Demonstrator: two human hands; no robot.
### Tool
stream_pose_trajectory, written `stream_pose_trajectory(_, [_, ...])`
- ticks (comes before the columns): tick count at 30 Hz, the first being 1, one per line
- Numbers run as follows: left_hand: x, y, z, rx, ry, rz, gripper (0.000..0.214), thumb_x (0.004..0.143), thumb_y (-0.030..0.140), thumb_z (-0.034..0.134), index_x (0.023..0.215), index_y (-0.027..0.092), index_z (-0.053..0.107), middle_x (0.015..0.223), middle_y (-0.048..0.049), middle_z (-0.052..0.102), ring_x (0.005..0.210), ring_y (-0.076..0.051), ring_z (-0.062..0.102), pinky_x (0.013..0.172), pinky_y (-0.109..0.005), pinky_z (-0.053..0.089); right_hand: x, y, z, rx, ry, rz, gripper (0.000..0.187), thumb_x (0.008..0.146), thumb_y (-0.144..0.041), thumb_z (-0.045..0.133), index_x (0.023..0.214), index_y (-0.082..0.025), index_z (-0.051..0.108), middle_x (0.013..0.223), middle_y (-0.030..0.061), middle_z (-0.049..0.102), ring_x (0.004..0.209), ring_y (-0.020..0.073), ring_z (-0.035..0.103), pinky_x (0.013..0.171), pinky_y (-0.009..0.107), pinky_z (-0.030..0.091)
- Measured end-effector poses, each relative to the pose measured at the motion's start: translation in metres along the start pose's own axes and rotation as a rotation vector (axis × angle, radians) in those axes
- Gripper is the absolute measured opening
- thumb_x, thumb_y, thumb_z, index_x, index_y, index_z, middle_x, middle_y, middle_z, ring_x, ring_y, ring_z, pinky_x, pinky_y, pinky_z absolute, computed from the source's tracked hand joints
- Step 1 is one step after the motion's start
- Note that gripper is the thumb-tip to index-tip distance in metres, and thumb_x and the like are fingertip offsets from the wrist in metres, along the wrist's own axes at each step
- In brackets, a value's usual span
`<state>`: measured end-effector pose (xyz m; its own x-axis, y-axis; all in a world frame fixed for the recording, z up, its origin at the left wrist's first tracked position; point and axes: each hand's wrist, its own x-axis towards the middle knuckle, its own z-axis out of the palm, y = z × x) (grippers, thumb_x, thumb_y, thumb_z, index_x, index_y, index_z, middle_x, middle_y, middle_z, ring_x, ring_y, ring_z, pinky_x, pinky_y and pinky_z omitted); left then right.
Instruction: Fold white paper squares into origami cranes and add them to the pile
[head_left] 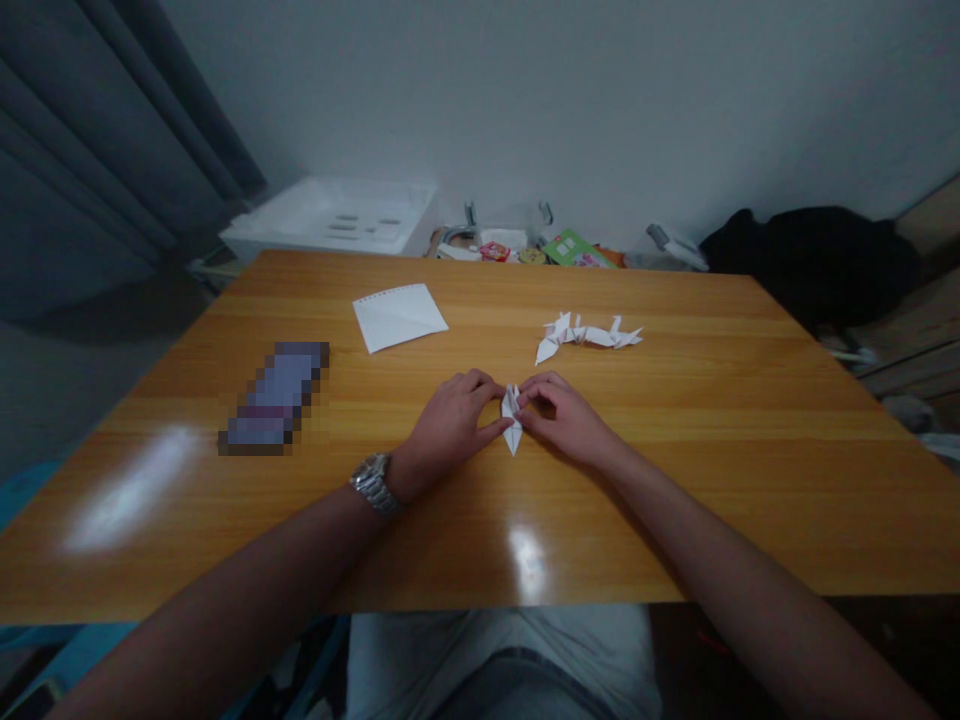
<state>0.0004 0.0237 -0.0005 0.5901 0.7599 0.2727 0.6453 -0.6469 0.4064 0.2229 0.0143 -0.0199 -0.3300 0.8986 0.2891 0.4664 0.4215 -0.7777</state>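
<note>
A small piece of folded white paper [512, 420], diamond-shaped with a point toward me, lies between my two hands at the middle of the table. My left hand [456, 415] grips its left side, thumb low and fingers at the top edge. From the right, my right hand [566, 415] pinches the paper's right side between thumb and fingers. A metal watch sits on my left wrist. Beyond my right hand stand several folded white paper figures [592, 334] in a row, close together.
A white sheet with a perforated edge [400, 317] lies at the back left of the wooden table [750, 420]. A blurred-out phone-like slab [276, 395] is on the left. Past the far edge are a white basin [337, 215], small packets and a dark cloth.
</note>
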Motion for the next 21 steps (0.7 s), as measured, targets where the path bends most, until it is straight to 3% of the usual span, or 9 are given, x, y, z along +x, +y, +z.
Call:
stream_pose_trajectory(7, [0.000,0.006,-0.007,-0.027,-0.026,0.020,0.024,0.095,0.032,0.066,0.115,0.019,0.063,0.117,-0.0093,0.063,0.106,-0.025,0.060,0.095,-0.038,0.050,0.000,-0.001,-0.001,-0.041,-0.005,-0.008,0.004,0.089,-0.020,0.068,0.093,-0.020,0.068,0.106,0.0071,0.063,0.103,0.0222,0.061,0.097,0.042,0.048])
stream_pose_trajectory(14, [0.000,0.000,0.000,-0.167,-0.037,-0.018,0.016,0.094,0.030,0.066,0.105,0.019,0.062,0.102,-0.0046,0.066,0.094,-0.021,0.062,0.084,-0.033,0.050,-0.002,0.000,-0.002,-0.047,-0.036,-0.040,0.008,0.088,-0.021,0.071,0.096,-0.021,0.068,0.111,0.0073,0.061,0.108,0.0223,0.059,0.100,0.042,0.047])
stream_pose_trajectory(21, [0.000,-0.006,0.003,-0.260,-0.024,-0.009,0.013,0.095,0.028,0.064,0.102,0.018,0.067,0.100,-0.0050,0.065,0.091,-0.019,0.062,0.083,-0.031,0.050,-0.002,0.002,0.000,-0.030,-0.021,-0.057,0.005,0.089,-0.021,0.072,0.092,-0.021,0.068,0.109,0.0066,0.062,0.107,0.0219,0.060,0.099,0.041,0.047])
